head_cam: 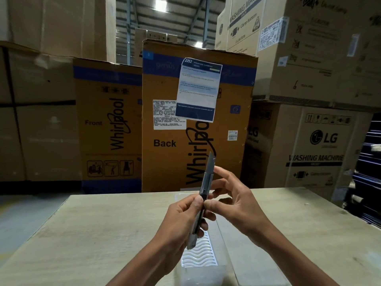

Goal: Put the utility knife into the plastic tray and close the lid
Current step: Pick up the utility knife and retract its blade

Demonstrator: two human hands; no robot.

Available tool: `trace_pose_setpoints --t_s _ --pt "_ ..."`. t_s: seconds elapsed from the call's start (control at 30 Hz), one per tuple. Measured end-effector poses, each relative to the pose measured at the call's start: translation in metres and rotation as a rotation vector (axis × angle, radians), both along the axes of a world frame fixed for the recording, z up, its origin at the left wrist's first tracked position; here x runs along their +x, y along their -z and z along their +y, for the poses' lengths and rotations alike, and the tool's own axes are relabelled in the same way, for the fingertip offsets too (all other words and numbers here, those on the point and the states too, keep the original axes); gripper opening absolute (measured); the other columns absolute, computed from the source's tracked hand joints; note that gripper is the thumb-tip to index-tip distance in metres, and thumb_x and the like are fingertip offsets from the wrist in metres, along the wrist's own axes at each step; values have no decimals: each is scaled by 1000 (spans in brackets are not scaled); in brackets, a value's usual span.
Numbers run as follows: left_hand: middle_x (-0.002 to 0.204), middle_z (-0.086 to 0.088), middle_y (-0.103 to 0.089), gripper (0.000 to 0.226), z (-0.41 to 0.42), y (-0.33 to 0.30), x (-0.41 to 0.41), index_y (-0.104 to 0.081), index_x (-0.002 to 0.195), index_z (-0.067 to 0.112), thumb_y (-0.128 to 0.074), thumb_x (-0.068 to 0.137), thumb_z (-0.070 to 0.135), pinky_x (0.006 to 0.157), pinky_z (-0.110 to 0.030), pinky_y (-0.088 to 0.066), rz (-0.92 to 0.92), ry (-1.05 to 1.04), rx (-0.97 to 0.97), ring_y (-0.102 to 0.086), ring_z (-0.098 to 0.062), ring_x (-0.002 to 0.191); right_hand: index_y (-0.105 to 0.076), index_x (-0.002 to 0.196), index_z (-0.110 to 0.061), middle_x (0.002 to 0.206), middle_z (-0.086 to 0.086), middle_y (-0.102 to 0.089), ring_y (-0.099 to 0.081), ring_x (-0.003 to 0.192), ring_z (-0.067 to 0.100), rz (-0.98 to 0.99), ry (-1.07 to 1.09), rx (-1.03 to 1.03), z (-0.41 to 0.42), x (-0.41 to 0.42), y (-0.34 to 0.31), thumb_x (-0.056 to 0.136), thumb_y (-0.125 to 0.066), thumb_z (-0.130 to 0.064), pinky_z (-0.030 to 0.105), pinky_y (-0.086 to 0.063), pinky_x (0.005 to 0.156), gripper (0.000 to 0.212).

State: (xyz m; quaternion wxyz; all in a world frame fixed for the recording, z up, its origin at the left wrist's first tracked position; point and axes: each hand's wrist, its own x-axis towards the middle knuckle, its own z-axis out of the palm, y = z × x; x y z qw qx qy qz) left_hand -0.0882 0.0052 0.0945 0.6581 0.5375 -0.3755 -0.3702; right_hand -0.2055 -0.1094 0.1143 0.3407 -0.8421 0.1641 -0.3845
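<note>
The left hand [185, 219] wraps the slim grey metal utility knife [203, 201], held upright above the clear ribbed plastic tray [201, 254] on the pale wooden worktop [103, 223]. The right hand [233, 205] pinches its slider; its grip should retract the exposed blade first.

Plastic tray [203, 247]: mid section hidden behind both hands and the knife; far end barely shows past the fingers [221, 174], near end washed out and blurred, lid position can't be told. Utility knife [203, 189]: lower handle wrapped by the left hand [181, 218], slider area covered by the right hand [237, 205] thumb; can't tell how far the blade is out. Both forearms cut off by the bottom edge. Bench [103, 223]: left and right sides cropped. Printed sheet [199, 89] on the carton: body text too small to read. Cartons upper right are blurred.
</note>
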Motion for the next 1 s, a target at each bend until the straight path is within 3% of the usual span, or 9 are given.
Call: trace_pose_setpoints --t_s 0.2,0.33,0.67,1.0 --pt "70 -2 -74 36 -4 1 -7 -74 98 19 -42 104 34 62 -32 -52 -25 -33 22 -63 -15 61 -39 128 -58 111 -14 -67 -64 108 2 6 -18 10 -1 1 3 81 -82 -18 25 -58 85 75" --pt "68 -2 -74 39 -7 2 -9 -73 97 18 -40 104 37 62 -31 -53 -15 -48 31 -63 -16 62 -43 126 -57 105 -20 -69 -66 107 4 3 -9 4 -3 1 4 82 -81 -22 30 -59 88 68" --pt "80 -12 -74 40 -6 2 -4 -73 103 17 -39 104 38 68 -37 -51 53 -19 -1 -62 -22 68 -54 120 -50 114 -13 -72 -68 110 12 -48 -36 22 -3 2 -19 80 -82 -19 46 -57 97 58" --pt "77 -11 -73 44 -2 2 -3 -77 101 16 -40 104 38 65 -34 -49 61 25 -32 -59 -21 65 -56 121 -40 113 -15 -74 -69 109 11 -70 -69 13 -2 0 -42 81 -81 -9 39 -56 99 57"
